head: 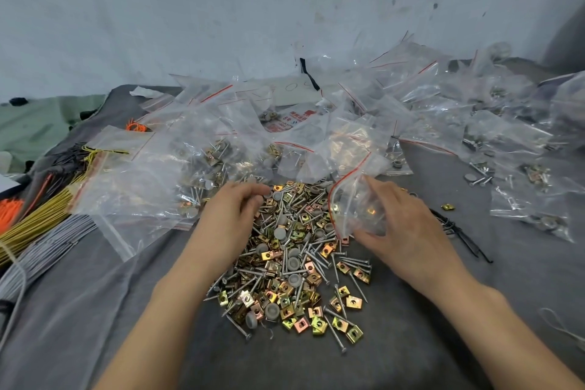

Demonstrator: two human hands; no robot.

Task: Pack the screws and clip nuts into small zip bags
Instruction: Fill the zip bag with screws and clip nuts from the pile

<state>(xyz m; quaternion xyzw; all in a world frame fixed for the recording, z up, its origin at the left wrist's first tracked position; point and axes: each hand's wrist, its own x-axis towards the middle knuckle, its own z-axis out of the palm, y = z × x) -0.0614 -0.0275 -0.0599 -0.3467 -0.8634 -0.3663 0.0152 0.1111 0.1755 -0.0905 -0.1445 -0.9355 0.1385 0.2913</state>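
A loose heap of silver screws, gold clip nuts and grey caps [294,266] lies on the grey cloth in front of me. My right hand [405,228] holds a small clear zip bag [354,203] with a red seal line, its mouth open toward the heap and a couple of clip nuts inside. My left hand [231,215] rests on the heap's upper left edge, fingers curled over the parts; what it pinches is hidden.
Many filled and empty zip bags [332,123] pile up behind the heap and to the right. Bundles of yellow, grey and orange cable ties [41,218] lie at the left. Black ties [459,231] lie right of my right hand.
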